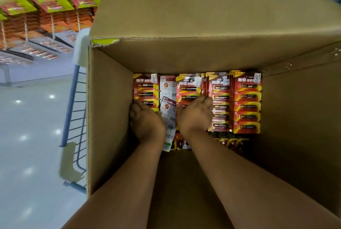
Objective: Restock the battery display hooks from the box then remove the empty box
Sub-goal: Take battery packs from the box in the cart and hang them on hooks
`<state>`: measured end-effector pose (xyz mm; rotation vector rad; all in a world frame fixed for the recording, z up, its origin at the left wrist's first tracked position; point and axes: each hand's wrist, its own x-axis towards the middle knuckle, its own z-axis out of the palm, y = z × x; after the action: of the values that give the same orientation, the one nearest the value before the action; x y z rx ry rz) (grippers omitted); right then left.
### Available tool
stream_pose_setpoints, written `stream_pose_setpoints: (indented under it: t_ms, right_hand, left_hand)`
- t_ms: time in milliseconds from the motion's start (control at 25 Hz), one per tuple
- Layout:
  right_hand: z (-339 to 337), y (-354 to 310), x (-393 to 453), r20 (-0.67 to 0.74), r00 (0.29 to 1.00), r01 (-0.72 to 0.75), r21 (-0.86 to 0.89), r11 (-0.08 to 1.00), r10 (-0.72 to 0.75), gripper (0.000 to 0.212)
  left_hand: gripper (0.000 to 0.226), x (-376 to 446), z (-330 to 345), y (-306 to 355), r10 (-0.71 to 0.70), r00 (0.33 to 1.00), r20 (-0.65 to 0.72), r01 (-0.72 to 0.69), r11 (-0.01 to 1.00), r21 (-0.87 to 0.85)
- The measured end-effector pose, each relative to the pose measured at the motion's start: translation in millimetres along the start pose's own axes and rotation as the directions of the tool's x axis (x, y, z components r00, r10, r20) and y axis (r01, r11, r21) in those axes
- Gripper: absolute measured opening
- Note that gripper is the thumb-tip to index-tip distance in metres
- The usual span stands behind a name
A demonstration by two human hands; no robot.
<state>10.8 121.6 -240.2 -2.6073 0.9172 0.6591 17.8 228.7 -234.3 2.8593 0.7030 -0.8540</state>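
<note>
While both hands (170, 116) reach into the box (108, 118), curled fingers grip battery packs (246, 103).

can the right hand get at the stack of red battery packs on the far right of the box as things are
Probably yes. The right hand is already down inside the open cardboard box, resting on packs just beside the red battery stack. Nothing lies over that stack, and the box flap is folded back.

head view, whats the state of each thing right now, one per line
cardboard box: open, flap up, stock still at the bottom
battery packs: lying flat in stacks inside the box
white card packs: loose between both hands
left hand: deep in the box, on the packs
right hand: fingers curled over a stack
display hooks: hung with packs
</note>
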Motion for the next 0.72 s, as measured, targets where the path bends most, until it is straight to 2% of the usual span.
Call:
stream_pose_setpoints:
  t_ms: [120,240,320,480,600,720]
  right_hand:
    - [1.7,-3.0,-1.5,-0.047,0.998,0.051,0.035,0.998,-0.049,0.081]
    - [1.6,-0.5,5.5,-0.030,0.996,0.093,0.209,0.974,-0.089,0.075]
    - [-4.0,3.3,10.3,-0.002,0.998,0.066,0.357,0.932,-0.070,0.076]
    - [-19.2,11.8,10.0,0.238,0.970,-0.136,0.691,0.710,-0.046,0.079]
    - [-18.1,22.5,12.4,0.318,0.944,-0.209,0.781,0.589,-0.087,0.063]
    - [-21.8,27.5,12.9,0.397,0.907,-0.278,0.813,0.512,-0.138,0.046]
  left_hand:
    - [0.087,-1.1,8.7,-1.0,0.032,0.999,-0.025,-0.032,0.999,0.001]
    - [0.080,1.0,15.7,-0.8,0.040,0.997,-0.070,-0.038,0.999,0.022]
    - [0.078,6.1,17.9,0.0,0.029,0.995,-0.100,-0.027,0.999,0.027]
    - [0.083,6.0,16.5,-4.5,0.008,0.988,-0.152,-0.018,0.998,-0.061]
    - [0.103,-0.1,11.5,-8.8,0.019,0.987,-0.159,-0.033,0.996,-0.088]
    - [0.115,2.0,1.7,-8.3,0.004,0.992,-0.130,-0.006,1.000,-0.020]
